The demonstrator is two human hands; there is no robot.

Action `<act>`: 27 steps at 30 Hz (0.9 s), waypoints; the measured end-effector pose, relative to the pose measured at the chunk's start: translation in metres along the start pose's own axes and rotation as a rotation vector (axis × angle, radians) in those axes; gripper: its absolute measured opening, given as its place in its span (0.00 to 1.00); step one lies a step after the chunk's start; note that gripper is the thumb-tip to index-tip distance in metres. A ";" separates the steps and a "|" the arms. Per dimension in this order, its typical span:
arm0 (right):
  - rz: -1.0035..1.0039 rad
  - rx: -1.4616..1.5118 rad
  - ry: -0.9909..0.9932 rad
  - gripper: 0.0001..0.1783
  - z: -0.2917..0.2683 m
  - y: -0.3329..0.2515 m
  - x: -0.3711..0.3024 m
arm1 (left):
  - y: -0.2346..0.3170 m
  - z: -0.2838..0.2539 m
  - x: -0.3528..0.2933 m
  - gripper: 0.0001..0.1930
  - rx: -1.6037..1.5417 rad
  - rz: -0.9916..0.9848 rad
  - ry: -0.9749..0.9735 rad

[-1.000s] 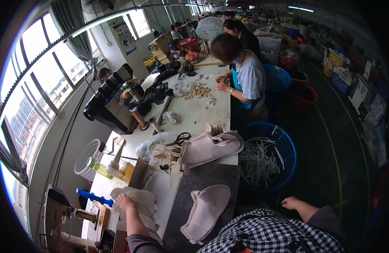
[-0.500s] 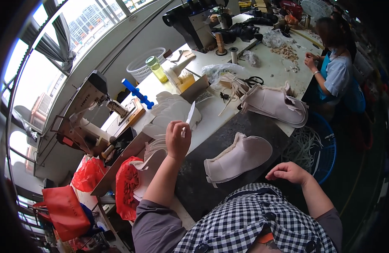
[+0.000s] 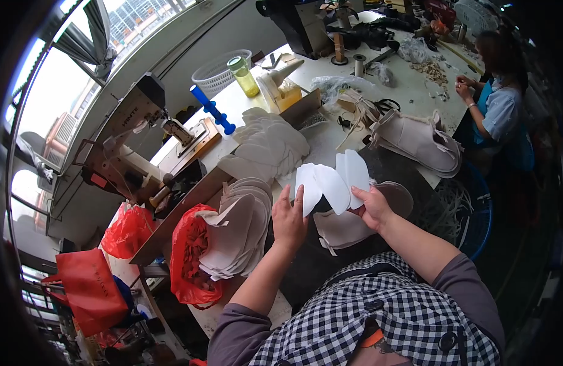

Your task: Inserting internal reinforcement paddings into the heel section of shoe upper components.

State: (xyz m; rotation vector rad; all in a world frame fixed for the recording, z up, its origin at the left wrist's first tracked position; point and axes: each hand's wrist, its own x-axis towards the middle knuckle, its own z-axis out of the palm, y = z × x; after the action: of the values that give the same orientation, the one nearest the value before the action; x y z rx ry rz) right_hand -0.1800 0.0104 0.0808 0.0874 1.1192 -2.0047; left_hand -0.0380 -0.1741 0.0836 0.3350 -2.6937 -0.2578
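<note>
In front of me, both hands are on a small fan of thin white curved pieces [image 3: 331, 188], which look like stiff shoe inserts. My left hand [image 3: 289, 221] has its fingers at the left edge of the fan. At the other end my right hand [image 3: 374, 208] pinches the pieces, thumb on top. Beneath them a pale beige boot upper [image 3: 339, 230] with a fleecy edge lies on a black mat [image 3: 300, 268], partly covered by the pieces and my right hand. A loose heap of similar white pieces [image 3: 266, 146] lies just beyond my left hand.
Left of me are stacked beige panels [image 3: 248, 222], a red plastic bag [image 3: 195, 259] and a sewing machine [image 3: 132, 125]. More boot uppers [image 3: 415, 146] lie at the right, above a blue basket [image 3: 486, 219] of strips. A green-lidded bottle [image 3: 243, 78] stands farther back. Another person [image 3: 501, 104] sits at the far right.
My left hand, which held one white piece upright, has moved right and down. My right hand has come up from near my body to the pieces, now several and fanned out. The view has shifted slightly.
</note>
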 end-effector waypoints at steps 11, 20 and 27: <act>-0.112 -0.204 0.098 0.19 0.014 -0.019 0.022 | -0.038 -0.005 0.021 0.14 -0.302 0.033 0.386; -0.150 -0.287 0.161 0.19 -0.013 -0.036 0.100 | -0.023 -0.035 0.035 0.17 0.032 0.113 0.471; -0.201 -0.390 0.071 0.21 -0.006 -0.057 0.107 | -0.042 0.062 0.028 0.22 -0.217 -0.132 -0.102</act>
State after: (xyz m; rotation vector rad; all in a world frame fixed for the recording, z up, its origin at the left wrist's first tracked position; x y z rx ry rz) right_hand -0.2914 -0.0367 0.0711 -0.1623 1.5979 -1.9267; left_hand -0.0806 -0.2138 0.0285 0.4449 -2.7121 -0.6166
